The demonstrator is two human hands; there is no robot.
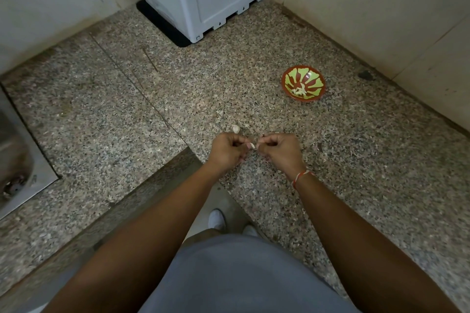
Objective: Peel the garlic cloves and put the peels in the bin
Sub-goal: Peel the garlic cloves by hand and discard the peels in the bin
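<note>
Both hands (251,147) pinch one garlic clove (252,145); bowl (288,89) holds pale garlic bits (299,91).

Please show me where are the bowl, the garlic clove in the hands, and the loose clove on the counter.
bowl (313,78): head view, on its inner wall.
garlic clove in the hands (252,145): head view, on its white tip between both hands.
loose clove (236,129): head view, on its middle.
</note>
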